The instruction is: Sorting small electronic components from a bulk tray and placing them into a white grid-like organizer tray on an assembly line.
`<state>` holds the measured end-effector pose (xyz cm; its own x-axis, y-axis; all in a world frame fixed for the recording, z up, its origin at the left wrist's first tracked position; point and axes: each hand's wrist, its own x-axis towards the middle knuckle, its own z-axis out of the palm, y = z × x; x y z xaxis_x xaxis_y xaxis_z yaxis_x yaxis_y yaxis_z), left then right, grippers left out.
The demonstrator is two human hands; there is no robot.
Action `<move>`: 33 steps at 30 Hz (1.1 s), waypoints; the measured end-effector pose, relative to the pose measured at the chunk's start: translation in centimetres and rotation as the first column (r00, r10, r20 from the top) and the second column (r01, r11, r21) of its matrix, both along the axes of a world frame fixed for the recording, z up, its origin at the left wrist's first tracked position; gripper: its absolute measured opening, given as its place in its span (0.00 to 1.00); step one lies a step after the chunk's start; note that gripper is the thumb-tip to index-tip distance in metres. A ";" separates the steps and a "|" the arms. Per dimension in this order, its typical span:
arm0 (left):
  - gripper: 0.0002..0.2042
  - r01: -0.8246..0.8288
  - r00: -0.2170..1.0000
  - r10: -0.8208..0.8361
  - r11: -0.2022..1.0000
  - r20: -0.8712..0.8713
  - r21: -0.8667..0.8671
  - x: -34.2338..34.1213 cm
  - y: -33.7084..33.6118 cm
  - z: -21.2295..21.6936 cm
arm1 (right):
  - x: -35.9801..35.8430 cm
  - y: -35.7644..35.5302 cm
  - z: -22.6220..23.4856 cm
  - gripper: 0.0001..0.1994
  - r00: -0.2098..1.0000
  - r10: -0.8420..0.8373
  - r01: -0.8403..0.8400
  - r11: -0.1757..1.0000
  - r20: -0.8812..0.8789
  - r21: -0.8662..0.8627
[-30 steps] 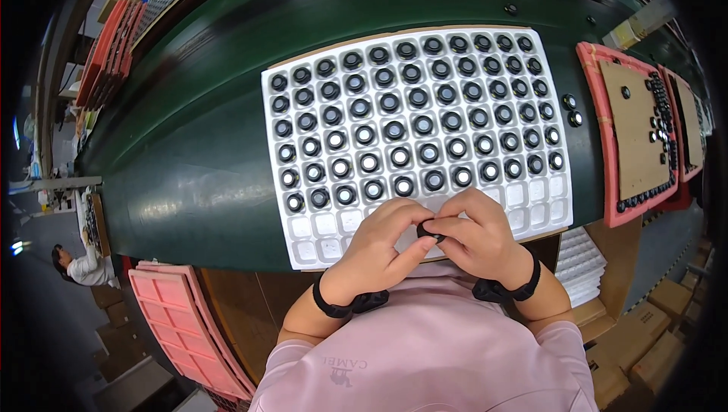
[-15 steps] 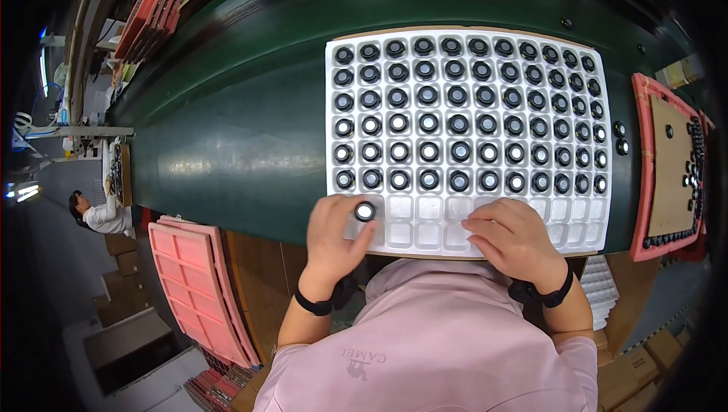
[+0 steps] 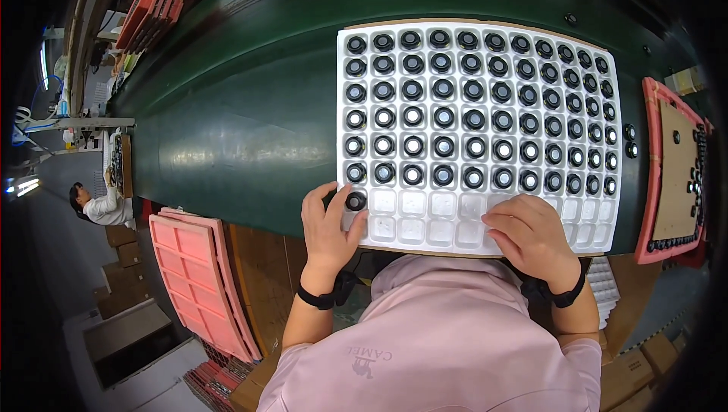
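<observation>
A white moulded tray (image 3: 412,229) of square pockets lies in front of me, its far rows filled with small round black parts with grey disc tops (image 3: 442,117). In the leftmost pocket of the second-nearest row sits one black round part (image 3: 355,201). My left hand (image 3: 327,230) is over that corner, fingers and thumb spread around this part and no longer closed on it. Over the near pockets, right of the middle, rests my right hand (image 3: 531,239), its fingers curled towards the thumb. The inside of that palm is hidden, so what it holds cannot be made out.
The tray lies on a green work surface (image 3: 227,139). Loose black parts (image 3: 631,141) lie by its right edge, near a pink-rimmed tray (image 3: 649,184) holding more. Pink trays (image 3: 193,275) lean at lower left. A co-worker (image 3: 98,203) sits far left.
My left hand has set the black part into the leftmost pocket and let its fingers spread. In the picture, the tray has shifted slightly right. The right hand keeps its curled pose.
</observation>
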<state>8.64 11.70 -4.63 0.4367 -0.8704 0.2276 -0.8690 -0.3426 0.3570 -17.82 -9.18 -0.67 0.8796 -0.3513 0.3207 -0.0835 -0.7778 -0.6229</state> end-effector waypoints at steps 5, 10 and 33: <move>0.19 0.023 1.000 -0.022 0.998 0.004 -0.065 0.0 0.4 0.2 | -0.2 -0.2 0.1 0.11 1.000 -0.002 0.002 1.000 0.006 -0.003; 0.13 0.105 0.988 -0.095 0.991 0.124 -0.081 -0.4 0.4 0.5 | -0.6 -0.7 0.2 0.11 1.000 -0.011 0.011 1.000 0.006 -0.010; 0.05 0.201 0.973 -0.188 0.975 0.135 -0.098 0.0 -0.9 1.6 | 6.0 -27.5 2.5 0.07 0.855 -0.460 0.459 0.886 -0.238 -0.062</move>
<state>8.66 10.75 -3.06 0.2238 -0.9023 0.3684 -0.9549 -0.1273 0.2683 -11.86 -36.67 1.87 0.6679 -0.7340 0.1230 -0.5781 -0.6157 -0.5355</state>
